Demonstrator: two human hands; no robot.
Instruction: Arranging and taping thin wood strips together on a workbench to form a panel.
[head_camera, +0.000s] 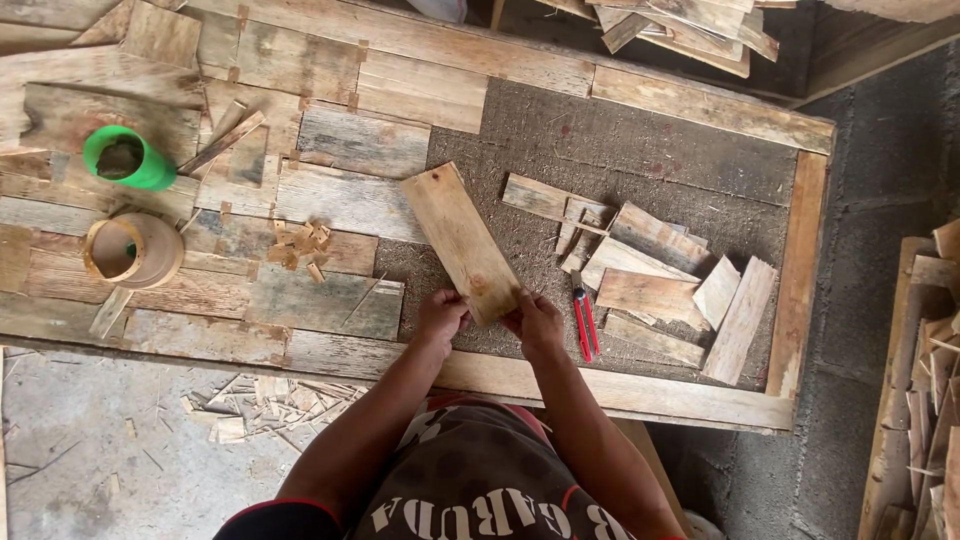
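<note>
1. Both arms reach forward from the bottom of the view, bare to the upper arm and bent a little at the elbows.
2. The left hand (441, 315) is closed in a pinch, knuckles up, fingers curled under.
3. The right hand (536, 322) sits just beside it, also closed in a grip, thumb toward the left hand.
4. The wrists are close together, forearms converging.

A rough workbench (640, 150) of patchwork planks carries a light wooden board (462, 240) lying diagonally near its front edge. To the right lie a red utility knife (585, 325) and a cluster of offcuts (655, 285). At left sit a green cup (128, 158), a wooden ring (133, 250) and small wood chips (300, 245).
</note>
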